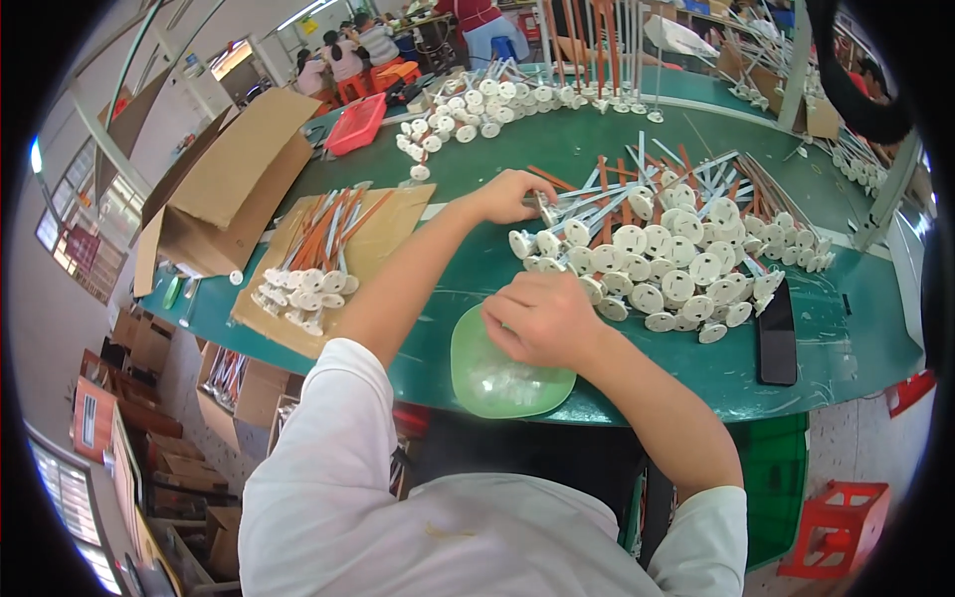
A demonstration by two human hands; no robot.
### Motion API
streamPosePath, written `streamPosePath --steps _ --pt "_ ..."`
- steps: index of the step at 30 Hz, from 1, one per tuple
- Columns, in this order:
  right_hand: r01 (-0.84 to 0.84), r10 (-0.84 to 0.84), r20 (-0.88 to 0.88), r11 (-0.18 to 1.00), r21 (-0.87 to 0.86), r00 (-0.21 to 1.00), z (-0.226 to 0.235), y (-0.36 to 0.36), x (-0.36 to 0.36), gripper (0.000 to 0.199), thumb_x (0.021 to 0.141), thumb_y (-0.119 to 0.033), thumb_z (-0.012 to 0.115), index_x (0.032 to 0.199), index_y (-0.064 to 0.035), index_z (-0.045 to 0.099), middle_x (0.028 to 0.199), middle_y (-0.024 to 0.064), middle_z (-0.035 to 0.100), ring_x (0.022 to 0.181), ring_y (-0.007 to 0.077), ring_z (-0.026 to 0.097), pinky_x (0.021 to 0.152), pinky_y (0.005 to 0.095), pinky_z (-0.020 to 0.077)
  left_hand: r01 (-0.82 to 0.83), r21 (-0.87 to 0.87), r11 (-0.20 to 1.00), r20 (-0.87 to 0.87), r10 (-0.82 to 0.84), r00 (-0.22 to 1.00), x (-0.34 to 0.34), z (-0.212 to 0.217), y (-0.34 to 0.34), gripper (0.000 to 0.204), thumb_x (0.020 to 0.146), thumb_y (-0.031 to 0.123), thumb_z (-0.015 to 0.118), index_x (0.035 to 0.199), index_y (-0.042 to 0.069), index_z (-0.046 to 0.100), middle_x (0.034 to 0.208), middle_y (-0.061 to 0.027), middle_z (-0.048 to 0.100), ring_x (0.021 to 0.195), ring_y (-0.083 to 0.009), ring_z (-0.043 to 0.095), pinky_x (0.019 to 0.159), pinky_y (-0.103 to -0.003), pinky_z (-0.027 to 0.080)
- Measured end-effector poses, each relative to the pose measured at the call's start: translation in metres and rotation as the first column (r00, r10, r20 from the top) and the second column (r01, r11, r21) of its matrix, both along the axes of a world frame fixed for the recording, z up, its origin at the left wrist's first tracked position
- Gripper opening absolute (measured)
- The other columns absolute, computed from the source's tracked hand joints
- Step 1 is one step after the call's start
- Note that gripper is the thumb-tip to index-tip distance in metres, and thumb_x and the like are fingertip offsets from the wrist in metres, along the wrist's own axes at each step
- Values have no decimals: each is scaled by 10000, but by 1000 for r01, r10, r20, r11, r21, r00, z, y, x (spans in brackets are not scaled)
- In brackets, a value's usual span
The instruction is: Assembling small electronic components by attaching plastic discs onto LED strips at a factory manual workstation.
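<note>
My left hand (pixel 512 197) is closed at the far left side of a big pile of white round-headed pieces with long silver and orange strips (pixel 681 249). Its fingertips pinch one white round-headed piece (pixel 546 209), seen nearly edge-on. Over the back rim of a light green bowl (pixel 507 393), my right hand (pixel 545 318) is curled with its fingers together. What those fingers hold, if anything, is hidden under the hand. Small pale bits, too fine to tell apart, lie in the bowl.
A bundle of similar pieces (pixel 308 284) lies on a flat cardboard sheet (pixel 393 214) at left, before an open carton (pixel 239 189). A black phone (pixel 777 333) lies at right. Farther back are a red basket (pixel 356 124) and more white pieces (pixel 487 99). People sit in the background.
</note>
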State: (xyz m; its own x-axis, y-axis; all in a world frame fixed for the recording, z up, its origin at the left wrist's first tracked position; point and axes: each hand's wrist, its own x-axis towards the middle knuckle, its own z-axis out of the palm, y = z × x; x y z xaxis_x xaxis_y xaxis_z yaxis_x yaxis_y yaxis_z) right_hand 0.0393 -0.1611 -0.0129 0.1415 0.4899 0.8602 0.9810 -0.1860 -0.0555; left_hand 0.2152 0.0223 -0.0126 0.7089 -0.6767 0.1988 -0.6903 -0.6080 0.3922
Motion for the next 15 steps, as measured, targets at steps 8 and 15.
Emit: streamPosePath --steps 8,15 --pt "-10 10 11 1000 -5 1000 1 -1 2 108 679 -51 729 705 -86 630 626 9 585 545 174 581 463 305 467 -27 -285 958 -324 -70 943 0 30 27 268 759 14 744 1022 48 710 957 -27 694 849 -116 646 837 -286 529" --pt "-14 14 -22 1000 9 1000 -2 0 4 98 688 -55 730 716 -79 639 649 25 616 557 190 598 485 311 484 -117 -405 907 -497 -111 861 -56 53 59 324 817 -34 728 1125 41 663 1077 -10 653 976 -97 606 882 -269 493"
